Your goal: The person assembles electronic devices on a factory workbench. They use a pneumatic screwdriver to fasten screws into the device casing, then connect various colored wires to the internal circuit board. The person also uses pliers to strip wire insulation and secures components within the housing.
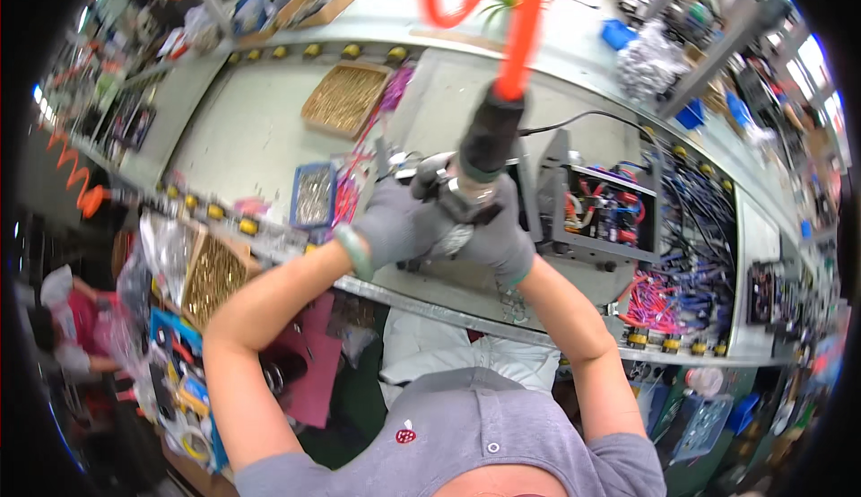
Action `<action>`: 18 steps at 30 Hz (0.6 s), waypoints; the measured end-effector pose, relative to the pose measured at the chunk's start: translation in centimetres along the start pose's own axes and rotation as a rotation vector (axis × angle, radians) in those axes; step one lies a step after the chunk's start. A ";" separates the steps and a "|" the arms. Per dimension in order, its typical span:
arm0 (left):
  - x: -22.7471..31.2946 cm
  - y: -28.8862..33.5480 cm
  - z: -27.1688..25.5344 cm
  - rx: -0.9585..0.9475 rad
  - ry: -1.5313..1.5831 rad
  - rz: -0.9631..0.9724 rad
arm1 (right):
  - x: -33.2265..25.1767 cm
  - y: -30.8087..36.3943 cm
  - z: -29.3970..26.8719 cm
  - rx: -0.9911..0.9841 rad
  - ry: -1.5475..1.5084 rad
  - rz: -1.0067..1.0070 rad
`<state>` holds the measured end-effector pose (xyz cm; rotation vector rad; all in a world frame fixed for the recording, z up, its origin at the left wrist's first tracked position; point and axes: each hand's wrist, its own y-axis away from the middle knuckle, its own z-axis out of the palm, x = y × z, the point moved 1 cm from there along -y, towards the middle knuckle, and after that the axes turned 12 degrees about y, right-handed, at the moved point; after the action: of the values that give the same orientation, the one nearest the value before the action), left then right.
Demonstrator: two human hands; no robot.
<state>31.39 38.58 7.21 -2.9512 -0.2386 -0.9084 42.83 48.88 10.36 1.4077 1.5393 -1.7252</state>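
Note:
An air screwdriver (491, 134) with a black upper body hangs from a red coiled hose (529, 26) in the middle of the view. My right hand (504, 244), in a grey glove, is closed round its lower part. Close beside it is my left hand (404, 223), also gloved, its fingers curled in near the tool; what they hold is hidden. A pale green bangle (354, 252) circles my left wrist. Just right of my hands stands an open grey metal case (558, 205) with coloured wires and parts inside. The tool's tip is hidden.
A cardboard box of brass-coloured pieces (345, 98) and a blue tray of small metal parts (313, 196) lie to the left. Pink wires (655, 304) and dark cables (708, 219) are heaped on the right. A roller-edged rail (215, 213) borders the bench.

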 end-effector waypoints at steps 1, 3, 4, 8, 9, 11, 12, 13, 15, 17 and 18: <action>-0.1 0.4 -0.1 0.067 0.054 -0.014 | 0.1 0.3 0.3 0.048 -0.031 0.008; -4.0 2.7 0.1 0.389 0.648 -0.152 | -3.5 0.3 -0.2 0.067 -0.100 -0.007; -6.0 3.8 0.3 0.582 0.931 -0.143 | -4.1 0.4 -0.5 0.092 -0.170 -0.037; -8.6 10.3 -0.5 0.837 1.731 -0.200 | -4.5 3.3 -3.7 0.230 -0.302 -0.030; -7.5 11.6 1.3 0.971 1.530 -0.413 | -2.9 4.8 -4.9 0.290 -0.319 -0.004; -7.8 14.8 6.1 0.688 1.645 -0.279 | -2.1 8.2 -6.3 0.442 -0.432 0.003; -4.6 14.2 7.5 0.903 1.961 -0.763 | -2.1 9.6 -6.8 0.489 -0.467 -0.004; -2.3 14.3 9.4 0.655 1.949 -0.739 | -2.7 10.9 -7.3 0.519 -0.478 -0.007; 1.6 13.1 12.8 0.263 1.786 -0.648 | -3.9 12.5 -8.3 0.547 -0.474 0.015; 6.9 8.4 12.6 0.025 1.608 -0.544 | -3.2 13.9 -8.8 0.641 -0.391 0.135; 7.8 6.7 13.1 0.009 1.535 -0.560 | -3.7 14.6 -9.4 0.617 -0.338 0.223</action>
<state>46.08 34.12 0.73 -1.3579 -0.8698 -2.6990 60.06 52.08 7.93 1.3827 0.6660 -2.2500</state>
